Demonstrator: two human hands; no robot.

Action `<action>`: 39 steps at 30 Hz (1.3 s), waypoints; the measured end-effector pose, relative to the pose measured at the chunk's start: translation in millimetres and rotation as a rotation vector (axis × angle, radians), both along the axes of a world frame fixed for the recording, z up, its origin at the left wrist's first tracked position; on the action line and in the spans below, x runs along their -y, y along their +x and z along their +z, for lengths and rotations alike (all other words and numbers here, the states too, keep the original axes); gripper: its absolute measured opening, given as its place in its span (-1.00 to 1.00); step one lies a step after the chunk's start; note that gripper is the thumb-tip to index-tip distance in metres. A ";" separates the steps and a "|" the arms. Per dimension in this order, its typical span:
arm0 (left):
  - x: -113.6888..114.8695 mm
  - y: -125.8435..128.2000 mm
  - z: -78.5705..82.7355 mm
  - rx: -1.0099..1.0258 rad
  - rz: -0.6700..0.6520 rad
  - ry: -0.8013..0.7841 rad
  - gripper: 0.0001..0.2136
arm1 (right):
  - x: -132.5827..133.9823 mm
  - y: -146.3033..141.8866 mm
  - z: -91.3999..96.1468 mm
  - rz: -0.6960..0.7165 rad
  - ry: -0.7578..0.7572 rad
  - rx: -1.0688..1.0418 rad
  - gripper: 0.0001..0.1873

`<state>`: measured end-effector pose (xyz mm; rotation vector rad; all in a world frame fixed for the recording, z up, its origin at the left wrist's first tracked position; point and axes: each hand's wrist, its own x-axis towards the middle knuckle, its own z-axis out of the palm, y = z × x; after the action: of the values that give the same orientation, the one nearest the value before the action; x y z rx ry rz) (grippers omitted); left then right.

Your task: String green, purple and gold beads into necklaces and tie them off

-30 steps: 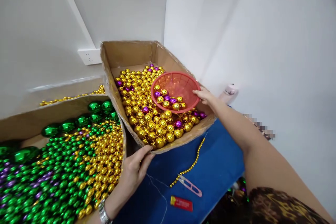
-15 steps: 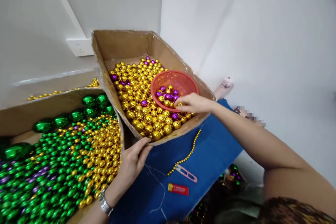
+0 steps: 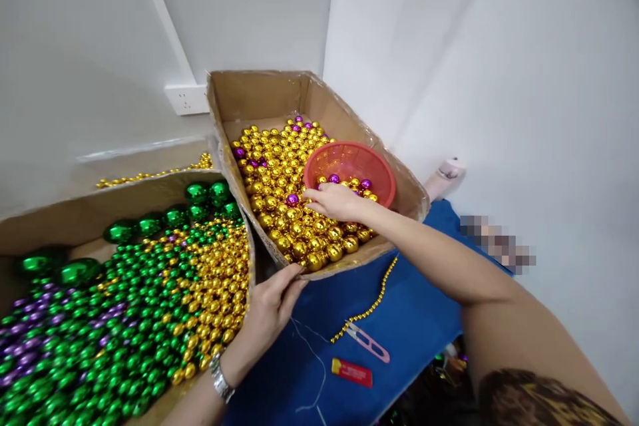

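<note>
My left hand [image 3: 272,303], a silver watch on its wrist, pinches the near rim of a cardboard box [image 3: 267,94]. Gold beads [image 3: 277,176] cover much of the box floor, with a few purple ones among them. A red plastic bowl [image 3: 383,173] sits on these beads, holding purple and gold beads. My right hand [image 3: 337,201] reaches over the bowl's left rim, hiding part of it. Its fingers are stretched and slightly apart, close to a purple bead [image 3: 292,200]; nothing shows between them.
At left, a second box [image 3: 150,190] holds green, gold and purple beads. On the blue tabletop [image 3: 424,293] lie a gold bead string [image 3: 372,306], pink thread snips [image 3: 369,343], a red lighter [image 3: 352,373] and loose thread. A pink bottle [image 3: 445,178] stands by the wall.
My right hand has moved left, from inside the bowl to over its left rim near the loose beads. My left hand keeps its grip on the box. The view has shifted slightly.
</note>
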<state>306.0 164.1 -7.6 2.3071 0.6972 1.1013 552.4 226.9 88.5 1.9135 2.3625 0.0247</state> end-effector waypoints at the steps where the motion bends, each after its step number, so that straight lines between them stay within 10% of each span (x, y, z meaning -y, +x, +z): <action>1: 0.1 -0.1 0.5 -0.001 -0.002 0.001 -0.79 | -12.7 -8.7 -2.0 0.024 -0.003 0.036 -0.55; 4: 0.6 -0.4 1.7 -0.002 -0.004 0.011 -0.80 | -44.2 -35.3 -12.8 0.065 -0.031 0.153 -0.34; 9: 1.2 -0.5 1.9 -0.003 -0.002 0.014 -0.79 | -59.3 -54.2 -15.5 0.070 -0.060 0.189 -0.62; 20: 1.2 -0.6 5.9 0.008 -0.045 -0.022 -0.80 | -56.1 67.1 36.1 -0.113 0.004 -0.026 -0.52; 32: 3.3 -0.1 3.9 -0.057 -0.078 -0.078 -0.85 | -221.8 -76.3 -15.1 0.076 0.106 -0.155 -0.68; 39: -1.1 1.1 -3.9 -0.107 -0.067 0.030 -0.84 | -268.9 -72.7 -43.9 -0.013 0.015 -0.069 -0.65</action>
<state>307.1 165.2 -11.4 2.4112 0.6415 0.9709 479.7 495.8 44.6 1.9668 2.4000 -0.0251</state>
